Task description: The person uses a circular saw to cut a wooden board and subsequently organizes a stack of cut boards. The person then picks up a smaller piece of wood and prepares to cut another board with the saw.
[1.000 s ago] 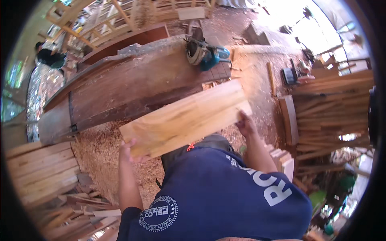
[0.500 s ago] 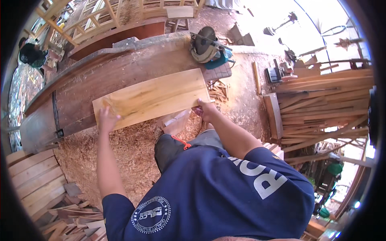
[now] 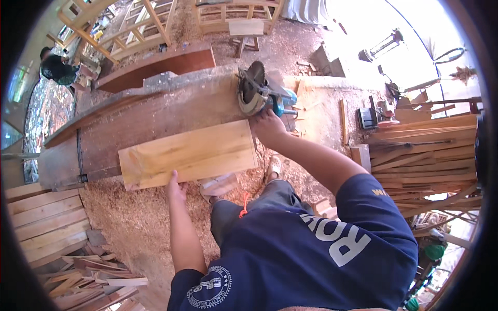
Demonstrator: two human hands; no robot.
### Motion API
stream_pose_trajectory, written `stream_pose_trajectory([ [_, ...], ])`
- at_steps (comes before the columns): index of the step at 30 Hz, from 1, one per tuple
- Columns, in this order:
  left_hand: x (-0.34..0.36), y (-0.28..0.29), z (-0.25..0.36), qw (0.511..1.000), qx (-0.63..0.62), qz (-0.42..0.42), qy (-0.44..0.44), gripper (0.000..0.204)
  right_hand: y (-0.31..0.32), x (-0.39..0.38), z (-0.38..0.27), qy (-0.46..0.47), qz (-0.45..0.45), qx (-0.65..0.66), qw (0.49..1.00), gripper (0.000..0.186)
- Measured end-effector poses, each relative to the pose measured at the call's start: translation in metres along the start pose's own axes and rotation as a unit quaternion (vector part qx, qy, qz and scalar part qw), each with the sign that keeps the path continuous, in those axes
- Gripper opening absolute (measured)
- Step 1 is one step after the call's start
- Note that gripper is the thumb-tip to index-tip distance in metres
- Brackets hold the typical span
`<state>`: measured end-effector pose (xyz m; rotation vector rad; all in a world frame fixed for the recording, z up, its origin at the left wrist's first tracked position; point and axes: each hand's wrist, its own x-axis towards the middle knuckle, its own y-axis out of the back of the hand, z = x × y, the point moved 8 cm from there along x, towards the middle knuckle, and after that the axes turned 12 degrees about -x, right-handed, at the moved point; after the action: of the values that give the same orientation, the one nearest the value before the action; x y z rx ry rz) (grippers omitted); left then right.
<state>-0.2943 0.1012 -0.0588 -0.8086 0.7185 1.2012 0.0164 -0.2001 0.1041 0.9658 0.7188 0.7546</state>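
Currently, at the far left, a stack of pale planks (image 3: 44, 220) lies on the sawdust floor (image 3: 129, 217), with loose offcuts (image 3: 93, 280) heaped below it.

One long dark workbench (image 3: 145, 122) runs across the view. One light board (image 3: 189, 154) lies flat on it, its near long edge overhanging the bench's near edge.

Left hand (image 3: 176, 187): at the board's near edge, fingers up against the underside or edge, thumb side toward the wood. It steadies the board; whether the fingers curl under cannot be told.

Right hand (image 3: 268, 126): at the board's far right corner, fingers wrapped about the blue handle of one circular saw (image 3: 259, 93), which sits on the bench's right end with its blade disc facing up. Grip looks closed around the handle.

Further right: one dark hand tool (image 3: 367, 118) on the sawdust, then a large pile of long slats (image 3: 425, 150).

Counts: boards on bench 1; saws 1; own hands 2; another person (image 3: 57, 67) at far upper left, well apart.

Risks, judged:
- Board overhangs and is held by one hand only; it could tip or slide off the near edge if pressed down.
- Saw blade is exposed just beside the right hand; a slip could bring fingers to the teeth.
- Sawdust underfoot gives poor footing.
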Motion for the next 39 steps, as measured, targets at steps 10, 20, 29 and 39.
stream_pose_trajectory([
  [10,0.003,-0.015,-0.001,0.996,0.071,-0.049,0.019,0.048,-0.148,0.040,0.046,-0.134,-0.146,0.091,0.976,0.045],
  [20,-0.021,-0.049,-0.059,0.991,0.074,-0.097,0.050,0.045,-0.040,-0.239,0.091,-0.185,-0.389,0.248,0.868,0.054],
  [29,-0.104,-0.206,-0.202,0.987,0.074,-0.087,0.115,0.048,-0.153,-0.563,0.063,-0.512,-0.439,0.405,0.617,0.040],
  [39,-0.122,-0.275,-0.156,0.667,0.667,-0.265,-0.200,0.043,-0.089,-0.530,0.055,-0.634,-0.086,0.558,0.529,0.035],
])
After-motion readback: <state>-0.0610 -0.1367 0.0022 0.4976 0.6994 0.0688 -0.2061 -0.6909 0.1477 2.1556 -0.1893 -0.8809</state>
